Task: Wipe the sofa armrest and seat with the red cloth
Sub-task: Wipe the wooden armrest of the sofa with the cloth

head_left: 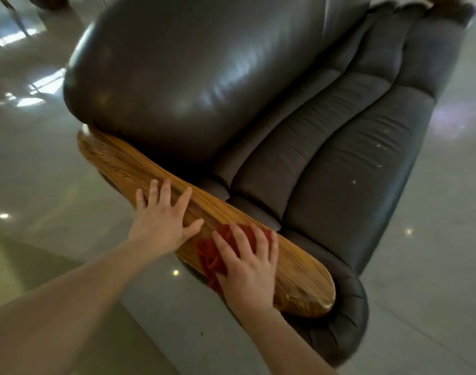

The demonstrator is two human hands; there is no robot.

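Note:
A dark leather sofa fills the view, with a glossy wooden armrest (117, 161) running diagonally from upper left to lower right. The seat cushions (339, 169) lie to the right of it, with a few white specks on them. The red cloth (212, 255) is bunched on the armrest's lower part. My right hand (247, 269) lies flat on the cloth and presses it against the wood. My left hand (161, 220) rests flat on the bare wood just above, fingers spread, holding nothing.
The sofa's bulging backrest (193, 71) rises behind the armrest. Shiny grey floor tiles (36, 169) surround the sofa on the left and right. Furniture legs show at the top left corner.

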